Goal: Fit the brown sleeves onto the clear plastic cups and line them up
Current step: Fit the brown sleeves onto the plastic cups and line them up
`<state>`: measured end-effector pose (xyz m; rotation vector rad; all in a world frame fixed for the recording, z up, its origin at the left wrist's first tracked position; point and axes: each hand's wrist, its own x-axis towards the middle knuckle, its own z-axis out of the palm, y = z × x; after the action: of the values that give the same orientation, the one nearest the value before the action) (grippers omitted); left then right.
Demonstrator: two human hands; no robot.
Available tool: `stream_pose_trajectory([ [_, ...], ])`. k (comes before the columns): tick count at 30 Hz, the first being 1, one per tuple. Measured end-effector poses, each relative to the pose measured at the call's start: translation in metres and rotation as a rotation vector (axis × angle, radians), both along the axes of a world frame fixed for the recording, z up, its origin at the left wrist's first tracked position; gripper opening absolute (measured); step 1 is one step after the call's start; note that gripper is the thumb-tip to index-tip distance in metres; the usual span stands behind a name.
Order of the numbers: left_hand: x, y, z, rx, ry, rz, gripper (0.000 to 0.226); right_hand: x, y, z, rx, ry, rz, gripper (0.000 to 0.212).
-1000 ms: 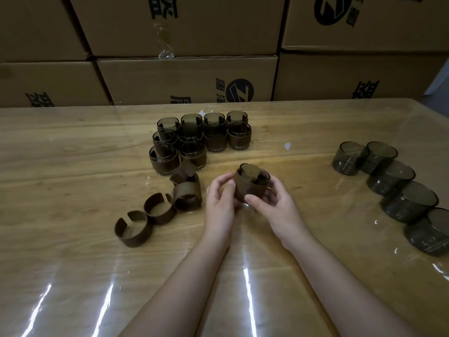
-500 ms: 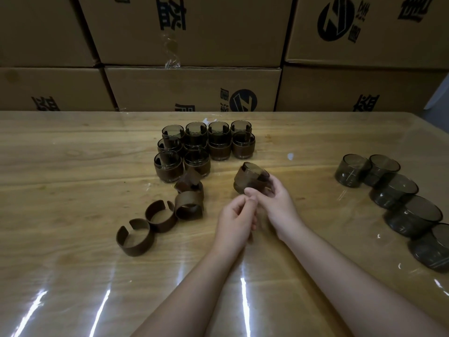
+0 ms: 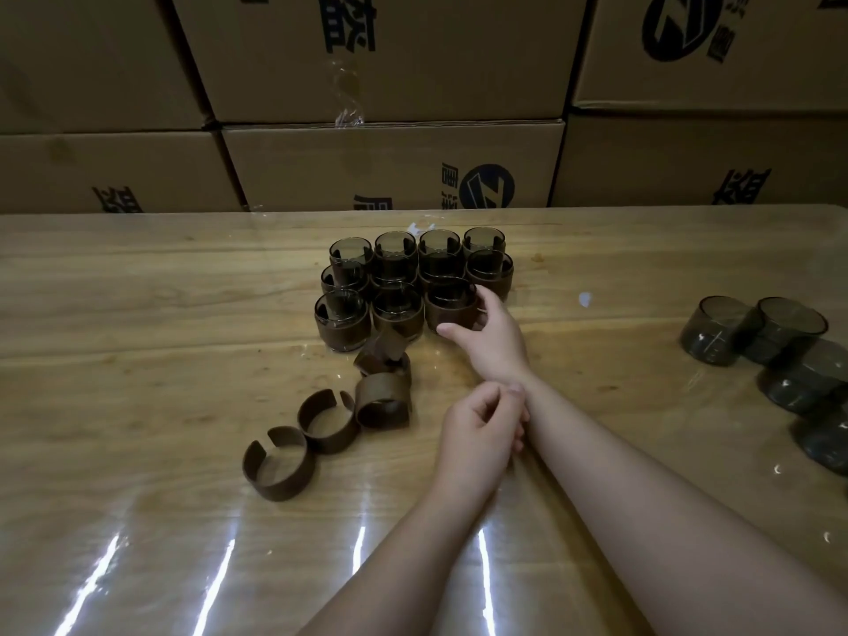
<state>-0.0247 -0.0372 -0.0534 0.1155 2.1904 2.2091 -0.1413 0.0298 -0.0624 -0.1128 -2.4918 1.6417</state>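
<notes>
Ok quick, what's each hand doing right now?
Left hand: fingers loosely curled, holding nothing.
Right hand: fingers and thumb round the sleeved cup in the front row.

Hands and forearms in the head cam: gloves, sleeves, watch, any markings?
Both bare. The left hand and right hand wear no gloves, and no rings show on the fingers. No watch or band at either wrist. Both forearms are uncovered to the frame's bottom edge, with no sleeve in view. No markings or tags visible.

Bare forearms, bare hands [image 3: 493, 335], no sleeves.
</notes>
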Motion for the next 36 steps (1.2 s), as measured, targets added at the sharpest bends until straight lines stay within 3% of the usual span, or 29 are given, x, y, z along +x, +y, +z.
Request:
stream_pose_trajectory([
  [7,0.000,0.001,0.000,0.037,-0.032,0.040,0.040,0.000,-0.004,-0.006,0.209,0.080,0.005,0.078],
  [25,0.000,-0.001,-0.001,0.017,-0.011,0.058,0.047,0.006,-0.006,-0.001,0.336,-0.022,0.043,0.090],
  [32,0.006,-0.002,0.001,0.127,0.031,0.087,0.036,0.046,0.009,-0.002,0.362,-0.045,0.089,0.072],
  [36,0.005,-0.004,0.001,0.177,0.012,0.123,0.034,0.071,0.020,-0.006,0.320,0.041,0.098,0.056],
])
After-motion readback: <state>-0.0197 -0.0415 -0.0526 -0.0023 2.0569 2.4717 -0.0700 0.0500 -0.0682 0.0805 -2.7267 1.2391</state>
